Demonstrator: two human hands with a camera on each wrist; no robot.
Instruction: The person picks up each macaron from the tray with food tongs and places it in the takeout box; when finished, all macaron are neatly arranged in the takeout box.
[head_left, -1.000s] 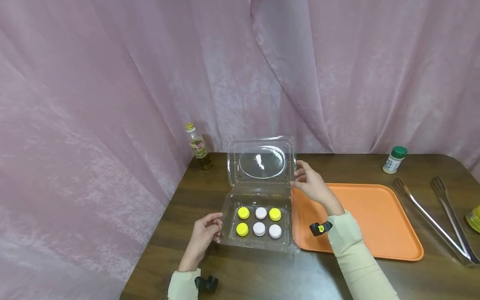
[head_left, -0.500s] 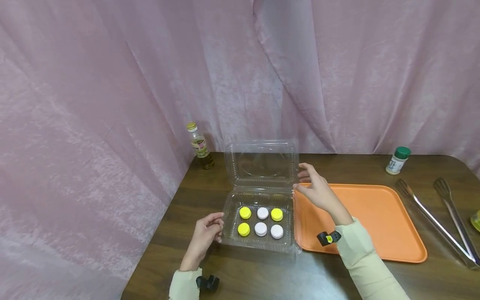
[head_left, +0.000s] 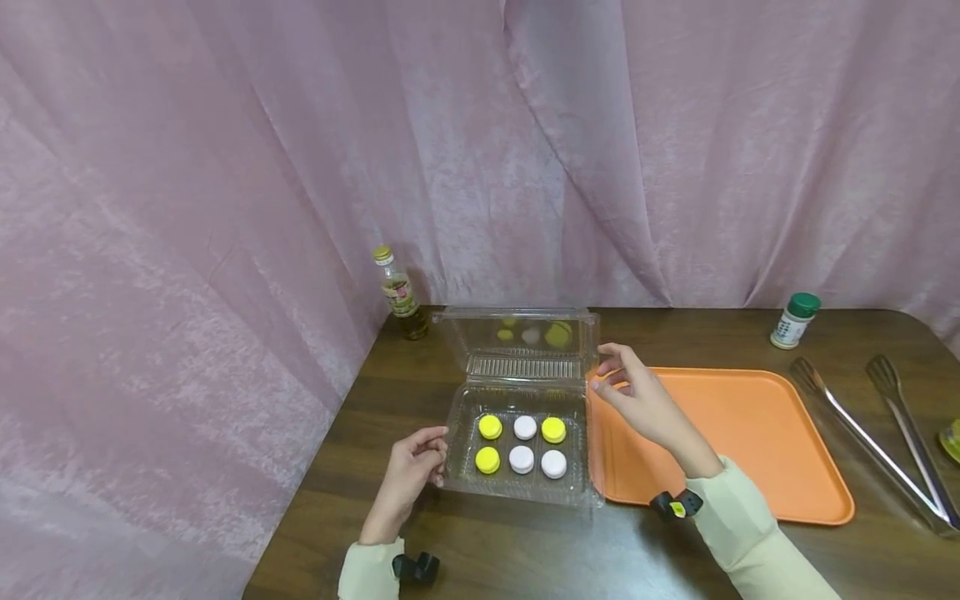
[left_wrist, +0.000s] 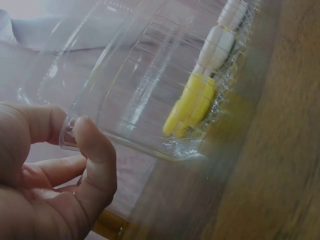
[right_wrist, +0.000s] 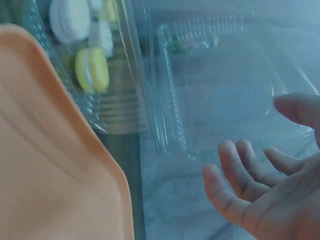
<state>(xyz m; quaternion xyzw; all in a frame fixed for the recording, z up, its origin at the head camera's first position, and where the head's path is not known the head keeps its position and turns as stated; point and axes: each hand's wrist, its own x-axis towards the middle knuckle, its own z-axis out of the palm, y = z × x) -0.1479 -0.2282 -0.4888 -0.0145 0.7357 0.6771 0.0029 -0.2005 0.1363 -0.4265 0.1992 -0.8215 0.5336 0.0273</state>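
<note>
A clear hinged plastic container (head_left: 525, 493) sits on the table with its lid (head_left: 525, 367) raised at the back, tilted forward over the base. Inside the base are three yellow macarons (head_left: 487, 459) and three white macarons (head_left: 521, 458) in two rows. My left hand (head_left: 405, 475) pinches the base's left rim between thumb and index finger, plain in the left wrist view. Beside the lid's right edge is my right hand (head_left: 637, 396), fingers loosely bent and spread. In the right wrist view, thumb and fingers of this hand (right_wrist: 270, 185) stand apart, not closed around the lid.
An orange tray (head_left: 735, 442) lies just right of the container, partly under my right forearm. Metal tongs (head_left: 862, 433) and a green-capped shaker (head_left: 795, 321) are farther right. A glass bottle (head_left: 401, 296) stands at the back left. A pink curtain (head_left: 450, 150) hangs behind the table.
The lid has swung from near upright to tilted forward, its top edge now lower. My right hand has come down and slightly right alongside it. The left hand stays at the base rim.
</note>
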